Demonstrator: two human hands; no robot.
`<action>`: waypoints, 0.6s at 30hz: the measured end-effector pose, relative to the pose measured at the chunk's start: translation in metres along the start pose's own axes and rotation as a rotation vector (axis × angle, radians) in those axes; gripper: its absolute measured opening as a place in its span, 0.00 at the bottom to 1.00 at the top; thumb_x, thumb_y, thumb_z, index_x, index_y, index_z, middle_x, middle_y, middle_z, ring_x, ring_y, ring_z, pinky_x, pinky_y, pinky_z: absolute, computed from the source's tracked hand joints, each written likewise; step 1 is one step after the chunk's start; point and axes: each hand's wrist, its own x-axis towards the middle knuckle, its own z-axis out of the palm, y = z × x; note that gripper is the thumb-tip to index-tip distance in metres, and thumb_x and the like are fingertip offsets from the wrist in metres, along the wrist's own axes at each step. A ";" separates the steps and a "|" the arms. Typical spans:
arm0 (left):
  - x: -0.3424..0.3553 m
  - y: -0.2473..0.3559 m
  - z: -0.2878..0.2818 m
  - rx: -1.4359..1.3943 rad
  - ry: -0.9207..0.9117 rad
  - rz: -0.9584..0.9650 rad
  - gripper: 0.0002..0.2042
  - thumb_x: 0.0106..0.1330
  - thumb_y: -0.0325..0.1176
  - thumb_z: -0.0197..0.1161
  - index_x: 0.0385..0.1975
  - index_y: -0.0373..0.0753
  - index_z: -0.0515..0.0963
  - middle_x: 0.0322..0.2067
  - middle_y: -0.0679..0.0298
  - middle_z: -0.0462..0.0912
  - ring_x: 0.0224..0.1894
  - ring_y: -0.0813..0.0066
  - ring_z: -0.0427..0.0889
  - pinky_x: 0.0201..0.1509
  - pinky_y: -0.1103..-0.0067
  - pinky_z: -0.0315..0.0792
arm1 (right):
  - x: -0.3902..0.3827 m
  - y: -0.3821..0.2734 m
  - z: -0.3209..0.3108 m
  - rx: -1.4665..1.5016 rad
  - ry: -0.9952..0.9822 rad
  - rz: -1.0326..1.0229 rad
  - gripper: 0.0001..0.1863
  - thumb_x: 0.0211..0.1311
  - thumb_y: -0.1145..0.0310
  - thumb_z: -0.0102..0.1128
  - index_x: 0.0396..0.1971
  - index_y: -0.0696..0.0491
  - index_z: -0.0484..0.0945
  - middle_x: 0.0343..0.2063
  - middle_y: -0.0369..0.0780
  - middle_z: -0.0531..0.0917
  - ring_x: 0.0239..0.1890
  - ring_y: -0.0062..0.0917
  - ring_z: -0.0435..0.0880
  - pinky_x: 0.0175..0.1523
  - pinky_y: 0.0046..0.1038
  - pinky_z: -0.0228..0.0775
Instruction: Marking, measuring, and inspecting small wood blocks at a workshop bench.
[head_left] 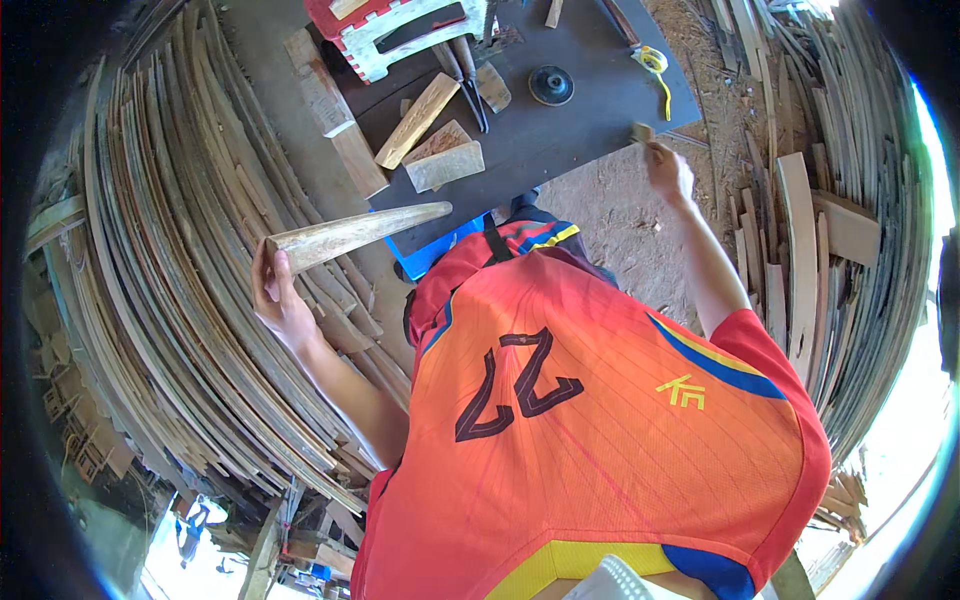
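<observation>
My left hand point(279, 295) is closed around the wide end of a long tapered wooden piece point(355, 235). Its narrow end points right, reaching the near edge of the dark table point(560, 150). My right hand point(668, 172) is closed too, pinching a small tan block-like piece point(643, 131) at the table's near right corner; what it is exactly I cannot make out. Close to that hand lies a yellow tape measure point(652, 62) with some tape pulled out. A black round disc point(551, 85) rests farther in on the tabletop.
Several wood offcuts point(445, 166) and a dark two-legged metal tool point(462, 80) lie on the table's left part. A red and white plastic stool-like thing point(400, 35) stands behind them. Below sits a blue bin point(425, 257). Stacked planks point(190, 260) line both sides.
</observation>
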 end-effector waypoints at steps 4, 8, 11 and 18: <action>0.004 0.003 0.008 0.028 -0.023 0.030 0.21 0.73 0.37 0.67 0.61 0.32 0.79 0.56 0.55 0.83 0.55 0.69 0.81 0.62 0.76 0.73 | 0.016 0.020 -0.022 0.211 -0.035 0.037 0.17 0.73 0.52 0.58 0.51 0.45 0.88 0.37 0.41 0.91 0.39 0.32 0.91 0.46 0.36 0.82; 0.007 0.004 0.014 0.012 -0.031 0.054 0.21 0.74 0.37 0.67 0.61 0.31 0.79 0.56 0.56 0.83 0.55 0.69 0.81 0.62 0.76 0.73 | -0.003 -0.055 0.006 0.678 -0.351 -0.134 0.14 0.74 0.66 0.59 0.53 0.54 0.85 0.39 0.36 0.90 0.35 0.19 0.87 0.38 0.24 0.80; 0.012 0.012 0.022 0.014 -0.062 0.064 0.21 0.73 0.37 0.67 0.60 0.31 0.79 0.56 0.55 0.83 0.55 0.69 0.81 0.62 0.75 0.73 | -0.032 -0.113 0.048 0.842 -0.708 -0.277 0.13 0.74 0.66 0.60 0.52 0.55 0.84 0.39 0.35 0.90 0.37 0.19 0.86 0.39 0.25 0.81; 0.017 0.017 0.031 0.035 -0.105 0.090 0.21 0.73 0.38 0.68 0.60 0.33 0.80 0.56 0.57 0.83 0.56 0.69 0.81 0.62 0.75 0.73 | -0.048 -0.125 0.084 0.776 -0.505 -0.233 0.15 0.73 0.62 0.59 0.49 0.55 0.86 0.38 0.35 0.91 0.38 0.16 0.87 0.44 0.25 0.80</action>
